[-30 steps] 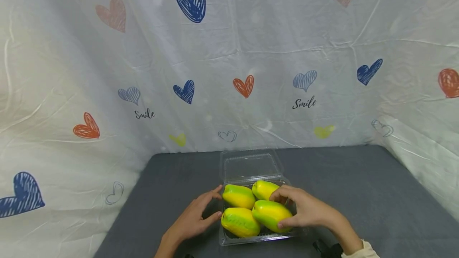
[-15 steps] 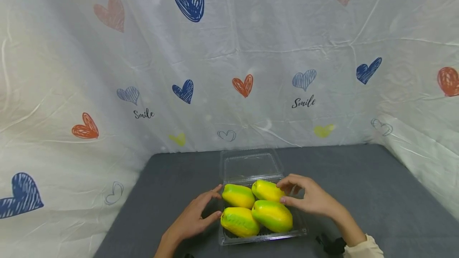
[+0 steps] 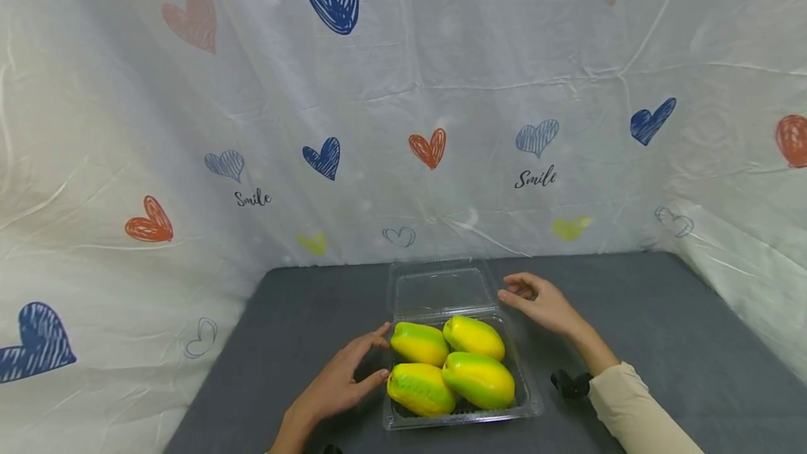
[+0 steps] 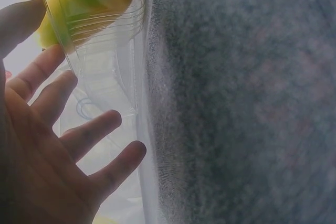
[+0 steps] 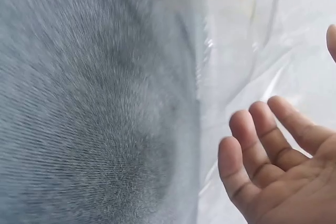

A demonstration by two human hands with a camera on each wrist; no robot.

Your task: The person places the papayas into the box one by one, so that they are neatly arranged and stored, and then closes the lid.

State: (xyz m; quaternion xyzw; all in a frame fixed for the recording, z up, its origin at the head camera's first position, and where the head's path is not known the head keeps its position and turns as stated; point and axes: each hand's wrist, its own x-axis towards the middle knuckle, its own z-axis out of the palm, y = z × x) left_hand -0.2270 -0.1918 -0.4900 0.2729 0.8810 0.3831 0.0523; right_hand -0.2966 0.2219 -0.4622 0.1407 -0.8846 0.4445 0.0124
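Observation:
Several yellow-green, oblong fruits like small papayas (image 3: 478,380) lie in two rows in a clear plastic clamshell container (image 3: 463,420). Its hinged lid (image 3: 444,291) is laid back behind it. My left hand (image 3: 340,377) is at the container's left side, fingers spread. In the left wrist view, two fingertips of this hand (image 4: 58,145) are right at the clear rim. To the right of the lid, my right hand (image 3: 537,302) holds nothing; its fingers bend loosely. The right wrist view shows that hand (image 5: 283,166) apart from the container wall.
A dark grey cloth (image 3: 328,307) covers the table. Behind it hangs a pale curtain (image 3: 366,104) printed with hearts. A black wrist device (image 3: 570,384) sits by my right sleeve (image 3: 637,405).
My right hand has left the front right fruit, passed over the back right one, and moved away beside the lid. My left hand and the fruits stay in place.

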